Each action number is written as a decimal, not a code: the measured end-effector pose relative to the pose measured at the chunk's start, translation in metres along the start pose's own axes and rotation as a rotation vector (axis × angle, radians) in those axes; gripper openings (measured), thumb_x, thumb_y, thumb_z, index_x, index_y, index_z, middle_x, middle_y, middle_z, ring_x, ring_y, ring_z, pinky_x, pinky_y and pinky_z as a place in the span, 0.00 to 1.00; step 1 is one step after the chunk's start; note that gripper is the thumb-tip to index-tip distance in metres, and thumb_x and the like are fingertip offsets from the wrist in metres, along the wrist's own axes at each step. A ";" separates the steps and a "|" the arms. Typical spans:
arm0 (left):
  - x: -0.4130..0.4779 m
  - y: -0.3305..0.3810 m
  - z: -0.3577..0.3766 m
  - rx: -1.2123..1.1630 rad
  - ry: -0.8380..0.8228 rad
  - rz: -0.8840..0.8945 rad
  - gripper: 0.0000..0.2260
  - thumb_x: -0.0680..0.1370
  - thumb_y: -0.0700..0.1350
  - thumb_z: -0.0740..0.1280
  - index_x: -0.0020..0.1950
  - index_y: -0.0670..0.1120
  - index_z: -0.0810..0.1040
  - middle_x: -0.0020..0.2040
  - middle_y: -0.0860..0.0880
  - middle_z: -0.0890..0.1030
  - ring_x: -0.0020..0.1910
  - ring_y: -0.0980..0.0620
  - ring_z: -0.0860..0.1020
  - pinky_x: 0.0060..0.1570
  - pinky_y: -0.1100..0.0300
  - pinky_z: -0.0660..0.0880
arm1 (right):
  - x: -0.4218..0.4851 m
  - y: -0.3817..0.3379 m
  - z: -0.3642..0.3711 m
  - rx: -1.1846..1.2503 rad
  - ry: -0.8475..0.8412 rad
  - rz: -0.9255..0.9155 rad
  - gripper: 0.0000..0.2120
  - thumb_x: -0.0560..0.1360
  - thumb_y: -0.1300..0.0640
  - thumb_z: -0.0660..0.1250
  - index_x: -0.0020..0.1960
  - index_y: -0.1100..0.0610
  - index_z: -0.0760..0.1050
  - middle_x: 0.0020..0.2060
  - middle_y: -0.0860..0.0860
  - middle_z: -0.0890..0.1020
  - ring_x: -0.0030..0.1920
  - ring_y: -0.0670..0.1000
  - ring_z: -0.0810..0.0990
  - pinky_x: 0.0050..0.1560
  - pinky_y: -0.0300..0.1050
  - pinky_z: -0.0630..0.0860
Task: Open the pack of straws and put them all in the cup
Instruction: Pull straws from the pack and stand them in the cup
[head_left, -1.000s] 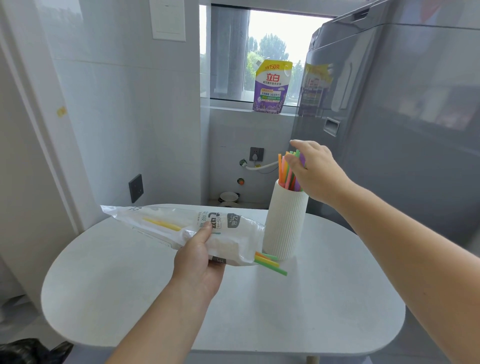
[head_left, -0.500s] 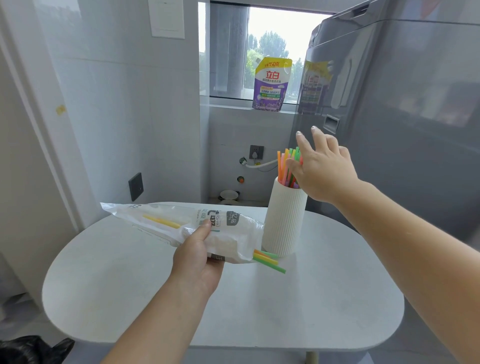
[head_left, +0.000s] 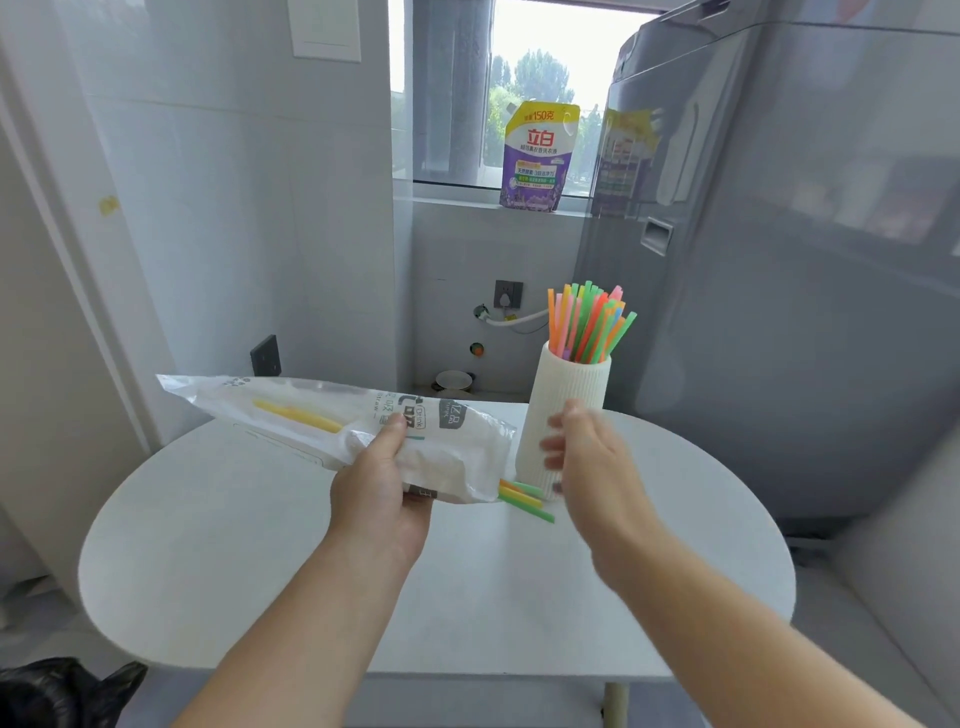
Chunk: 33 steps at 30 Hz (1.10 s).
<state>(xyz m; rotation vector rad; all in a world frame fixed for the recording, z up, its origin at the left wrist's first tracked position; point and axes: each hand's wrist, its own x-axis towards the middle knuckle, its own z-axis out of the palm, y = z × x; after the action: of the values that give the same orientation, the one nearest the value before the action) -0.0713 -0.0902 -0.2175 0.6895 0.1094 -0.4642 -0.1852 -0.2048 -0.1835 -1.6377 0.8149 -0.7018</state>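
My left hand (head_left: 382, 488) grips the white plastic straw pack (head_left: 332, 421) near its open end and holds it level above the table. A yellow straw shows through the pack, and a few green and yellow straws (head_left: 522, 499) stick out of its mouth. The white ribbed cup (head_left: 566, 400) stands at the back of the table with several coloured straws (head_left: 587, 325) upright in it. My right hand (head_left: 587, 457), motion-blurred, is in front of the cup's lower part, fingers extended, holding nothing.
The white rounded table (head_left: 467, 587) carries the cup. A grey washing machine (head_left: 805, 260) stands close on the right. A detergent pouch (head_left: 540, 156) sits on the window sill. A black bag (head_left: 62, 691) lies on the floor at lower left.
My right hand has come down from the straw tops in the cup to the pack's open end in front of the cup. The left hand and pack have stayed put.
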 end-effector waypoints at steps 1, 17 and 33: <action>-0.001 0.002 0.001 0.006 -0.005 0.034 0.09 0.79 0.38 0.71 0.58 0.44 0.81 0.48 0.47 0.89 0.42 0.51 0.88 0.35 0.55 0.83 | -0.005 0.006 0.006 0.077 -0.054 0.199 0.22 0.84 0.42 0.52 0.51 0.57 0.76 0.46 0.53 0.82 0.44 0.52 0.79 0.43 0.48 0.75; -0.014 0.007 0.010 0.164 -0.089 0.287 0.17 0.79 0.39 0.71 0.67 0.49 0.79 0.54 0.52 0.87 0.51 0.52 0.86 0.40 0.57 0.82 | -0.027 0.029 0.020 0.339 -0.218 0.445 0.08 0.78 0.58 0.65 0.41 0.58 0.73 0.27 0.51 0.74 0.24 0.48 0.64 0.23 0.39 0.61; 0.002 0.007 -0.002 0.035 0.088 0.092 0.15 0.79 0.37 0.71 0.66 0.45 0.79 0.57 0.46 0.87 0.43 0.52 0.87 0.39 0.52 0.85 | -0.008 0.031 -0.006 0.317 -0.282 0.175 0.05 0.75 0.62 0.74 0.46 0.63 0.80 0.35 0.56 0.82 0.29 0.49 0.79 0.30 0.40 0.77</action>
<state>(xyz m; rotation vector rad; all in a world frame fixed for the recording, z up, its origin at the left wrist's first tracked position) -0.0666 -0.0853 -0.2152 0.7467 0.1519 -0.3487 -0.1987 -0.2063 -0.2130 -1.3233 0.5998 -0.4377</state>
